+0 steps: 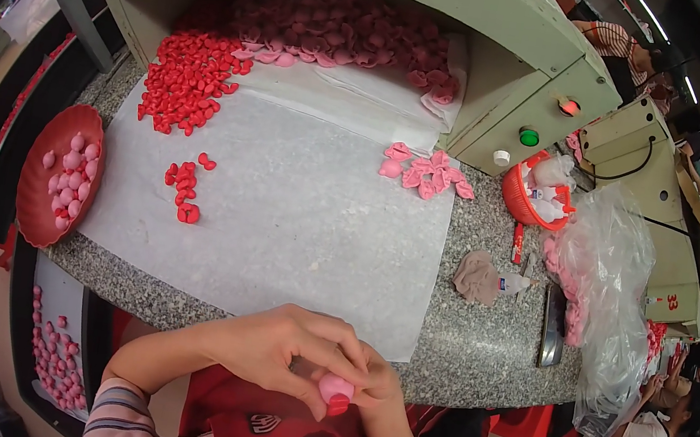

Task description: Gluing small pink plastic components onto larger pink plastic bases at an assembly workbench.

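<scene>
Close to my body, just past the bench's front edge, both my hands come together around a small round pink piece (334, 385) with a red part (337, 406) at its lower end. The fingers of my left hand (284, 355) are curled over it, thumb against its side. My right hand (377, 384) grips it from the other side, its fingers partly hidden behind the left ones. On the white sheet (303, 230) in front of me lie a few loose red pieces (184, 180) and a small group of flat pink pieces (427, 173).
A heap of red pieces (190, 77) and a pink pile (342, 27) sit under the green machine housing (511, 107). A red bowl (34, 180) of pink balls stands left. At right are an orange basket (518, 197), a crumpled cloth (477, 278), a phone (554, 326) and a plastic bag (616, 285).
</scene>
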`<action>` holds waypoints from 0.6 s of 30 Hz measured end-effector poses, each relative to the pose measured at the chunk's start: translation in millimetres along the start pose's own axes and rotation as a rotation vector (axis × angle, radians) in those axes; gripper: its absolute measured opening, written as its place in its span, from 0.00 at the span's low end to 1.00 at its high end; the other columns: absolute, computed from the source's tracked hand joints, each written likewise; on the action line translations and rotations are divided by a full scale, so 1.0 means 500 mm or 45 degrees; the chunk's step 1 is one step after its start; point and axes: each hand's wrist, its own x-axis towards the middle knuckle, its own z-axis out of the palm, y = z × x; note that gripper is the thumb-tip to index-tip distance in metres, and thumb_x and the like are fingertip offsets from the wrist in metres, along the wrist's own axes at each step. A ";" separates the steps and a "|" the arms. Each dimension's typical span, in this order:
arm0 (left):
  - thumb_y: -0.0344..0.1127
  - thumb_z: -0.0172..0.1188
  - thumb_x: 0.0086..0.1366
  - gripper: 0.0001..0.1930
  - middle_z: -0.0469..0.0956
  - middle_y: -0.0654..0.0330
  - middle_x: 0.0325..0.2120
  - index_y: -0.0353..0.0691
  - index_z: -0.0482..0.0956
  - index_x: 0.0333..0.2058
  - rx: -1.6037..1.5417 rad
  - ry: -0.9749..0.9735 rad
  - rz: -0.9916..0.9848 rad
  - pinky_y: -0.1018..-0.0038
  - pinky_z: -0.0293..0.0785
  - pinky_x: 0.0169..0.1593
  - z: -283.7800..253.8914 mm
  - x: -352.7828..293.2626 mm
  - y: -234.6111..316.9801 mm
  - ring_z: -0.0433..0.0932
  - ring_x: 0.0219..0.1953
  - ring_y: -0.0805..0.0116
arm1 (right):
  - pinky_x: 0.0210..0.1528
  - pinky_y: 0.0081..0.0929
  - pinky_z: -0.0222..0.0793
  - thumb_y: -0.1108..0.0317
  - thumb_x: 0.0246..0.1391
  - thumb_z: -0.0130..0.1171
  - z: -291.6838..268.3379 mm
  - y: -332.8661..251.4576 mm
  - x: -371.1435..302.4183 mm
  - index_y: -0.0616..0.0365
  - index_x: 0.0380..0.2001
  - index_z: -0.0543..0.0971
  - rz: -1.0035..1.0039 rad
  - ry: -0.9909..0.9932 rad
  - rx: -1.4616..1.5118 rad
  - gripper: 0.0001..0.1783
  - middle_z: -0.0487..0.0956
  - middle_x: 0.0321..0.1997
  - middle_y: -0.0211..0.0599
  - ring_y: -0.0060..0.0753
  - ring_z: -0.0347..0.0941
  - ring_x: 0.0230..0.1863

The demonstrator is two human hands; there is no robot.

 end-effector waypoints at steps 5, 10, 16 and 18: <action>0.29 0.69 0.41 0.21 0.75 0.59 0.39 0.39 0.78 0.38 0.157 0.308 0.031 0.74 0.71 0.43 0.039 -0.006 -0.004 0.75 0.39 0.65 | 0.46 0.27 0.68 0.67 0.42 0.63 0.006 -0.010 -0.018 0.71 0.42 0.71 -0.125 0.145 0.011 0.25 0.74 0.44 0.47 0.36 0.72 0.44; 0.28 0.69 0.41 0.19 0.76 0.57 0.36 0.37 0.78 0.35 0.293 0.577 -0.022 0.73 0.72 0.41 0.062 -0.013 -0.016 0.76 0.37 0.64 | 0.53 0.31 0.61 0.56 0.35 0.69 0.033 -0.009 -0.020 0.66 0.52 0.64 -0.720 0.712 -1.141 0.43 0.69 0.50 0.46 0.38 0.66 0.52; 0.28 0.70 0.39 0.19 0.75 0.56 0.32 0.36 0.77 0.33 0.264 0.690 0.063 0.73 0.73 0.38 0.082 -0.005 -0.031 0.76 0.36 0.65 | 0.58 0.36 0.55 0.50 0.18 0.73 0.079 0.014 0.009 0.64 0.57 0.57 -0.755 0.416 -1.731 0.60 0.64 0.55 0.55 0.44 0.60 0.58; 0.29 0.71 0.39 0.19 0.75 0.56 0.32 0.37 0.78 0.33 0.464 0.736 0.175 0.74 0.73 0.37 0.087 -0.007 -0.039 0.76 0.35 0.64 | 0.59 0.38 0.54 0.51 0.19 0.72 0.077 0.012 0.014 0.65 0.57 0.57 -0.736 0.383 -1.790 0.59 0.62 0.56 0.59 0.48 0.58 0.59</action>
